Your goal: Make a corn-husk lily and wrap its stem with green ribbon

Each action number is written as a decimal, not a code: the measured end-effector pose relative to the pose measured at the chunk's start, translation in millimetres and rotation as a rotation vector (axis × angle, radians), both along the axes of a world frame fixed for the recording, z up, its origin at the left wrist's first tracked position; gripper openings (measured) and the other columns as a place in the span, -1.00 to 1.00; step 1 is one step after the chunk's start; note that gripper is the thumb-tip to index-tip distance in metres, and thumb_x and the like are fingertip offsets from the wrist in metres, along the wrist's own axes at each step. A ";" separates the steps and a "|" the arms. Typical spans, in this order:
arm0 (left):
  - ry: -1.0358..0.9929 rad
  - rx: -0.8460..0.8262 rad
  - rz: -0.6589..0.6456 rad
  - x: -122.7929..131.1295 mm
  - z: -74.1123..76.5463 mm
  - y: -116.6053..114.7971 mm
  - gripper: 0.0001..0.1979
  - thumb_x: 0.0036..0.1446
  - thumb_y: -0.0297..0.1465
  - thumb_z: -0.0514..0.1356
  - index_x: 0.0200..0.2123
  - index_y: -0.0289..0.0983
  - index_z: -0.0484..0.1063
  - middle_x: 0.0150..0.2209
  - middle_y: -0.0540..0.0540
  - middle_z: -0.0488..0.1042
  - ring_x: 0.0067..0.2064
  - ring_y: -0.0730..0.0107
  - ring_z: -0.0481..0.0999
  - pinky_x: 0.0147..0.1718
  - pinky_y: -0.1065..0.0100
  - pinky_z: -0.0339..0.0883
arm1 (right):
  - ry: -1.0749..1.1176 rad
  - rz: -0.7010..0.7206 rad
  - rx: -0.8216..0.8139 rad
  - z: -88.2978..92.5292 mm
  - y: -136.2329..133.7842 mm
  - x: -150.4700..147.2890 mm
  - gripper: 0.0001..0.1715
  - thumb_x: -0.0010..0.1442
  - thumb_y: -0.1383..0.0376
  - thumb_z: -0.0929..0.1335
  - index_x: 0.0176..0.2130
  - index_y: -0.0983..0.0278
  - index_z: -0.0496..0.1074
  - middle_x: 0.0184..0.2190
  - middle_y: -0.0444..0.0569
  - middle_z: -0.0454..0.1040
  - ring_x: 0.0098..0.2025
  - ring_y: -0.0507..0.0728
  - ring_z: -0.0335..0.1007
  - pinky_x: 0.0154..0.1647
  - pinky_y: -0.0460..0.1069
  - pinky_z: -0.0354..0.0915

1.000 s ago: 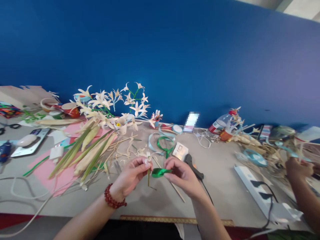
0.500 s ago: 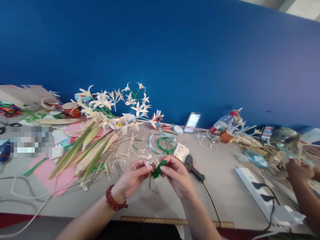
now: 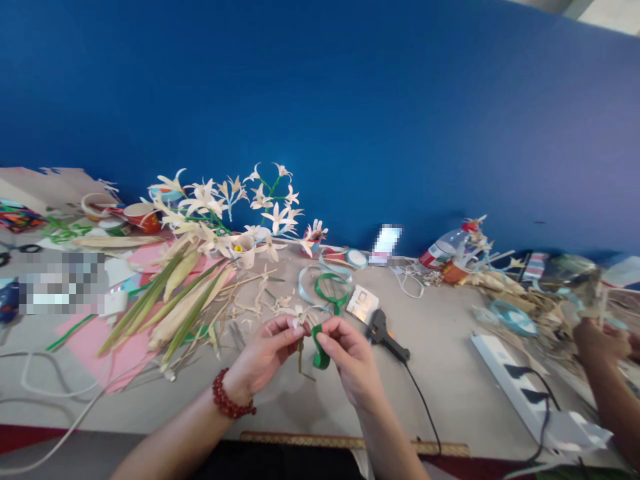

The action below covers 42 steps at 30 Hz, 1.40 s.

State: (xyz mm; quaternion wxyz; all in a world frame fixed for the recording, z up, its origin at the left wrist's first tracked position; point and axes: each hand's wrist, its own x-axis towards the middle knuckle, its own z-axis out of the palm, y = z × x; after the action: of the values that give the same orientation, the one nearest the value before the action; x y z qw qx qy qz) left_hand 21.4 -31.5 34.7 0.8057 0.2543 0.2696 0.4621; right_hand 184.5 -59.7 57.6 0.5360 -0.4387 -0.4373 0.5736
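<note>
My left grip (image 3: 267,350) pinches one small pale flower (image 3: 299,318) above the worktop (image 3: 435,393), its stem hanging down. My right grip (image 3: 353,360), thumb and finger pressed together, has one green ribbon (image 3: 321,357) just beside it. One glue gun (image 3: 387,339) lies near my right; one power strip (image 3: 505,377) sits farther right. Left, husks (image 3: 175,317) crowd together, too overlapped to count.

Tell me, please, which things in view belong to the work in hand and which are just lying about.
Likely part of it:
pale flower, in the left hand
green ribbon, in the right hand
perhaps the glue gun, untouched on the table

Apparently just lying about:
plastic bottle, toward the wall
pink paper, at left
</note>
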 end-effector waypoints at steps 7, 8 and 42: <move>-0.006 -0.002 0.028 2.8 -2.8 -2.7 -0.86 -0.02 -0.46 0.40 -0.48 -0.30 0.48 -0.46 0.01 0.46 -0.39 0.48 0.41 -0.31 0.42 0.30 | -0.124 -0.076 0.098 -0.1 2.7 -10.1 -0.69 0.11 0.09 0.46 -0.42 0.25 0.39 -0.54 -0.18 0.27 -0.51 0.00 0.13 -0.52 -0.12 0.13; -0.001 -0.003 0.029 2.9 -2.8 -3.0 -0.85 -0.02 -0.46 0.41 -0.49 -0.30 0.48 -0.48 0.02 0.45 -0.40 0.49 0.40 -0.33 0.44 0.29 | -0.135 -0.091 0.109 -0.6 2.6 -10.9 -0.70 0.11 0.10 0.46 -0.41 0.26 0.39 -0.54 -0.17 0.29 -0.50 0.00 0.14 -0.51 -0.11 0.14; -0.039 0.005 -0.015 2.2 2.2 -2.9 -0.89 0.00 -0.48 0.39 -0.47 -0.31 0.52 -0.46 0.01 0.52 -0.39 0.50 0.45 -0.31 0.46 0.31 | -0.176 -0.080 0.168 0.1 -0.8 -6.8 -0.73 0.13 0.14 0.45 -0.42 0.26 0.40 -0.58 -0.20 0.30 -0.60 -0.04 0.11 -0.58 -0.12 0.11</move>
State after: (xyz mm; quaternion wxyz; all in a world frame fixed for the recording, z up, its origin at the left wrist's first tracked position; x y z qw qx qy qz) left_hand 23.7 -34.4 36.9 0.8135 0.2493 0.2506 0.4618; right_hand 177.7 -60.5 57.7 0.5529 -0.4581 -0.5111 0.4725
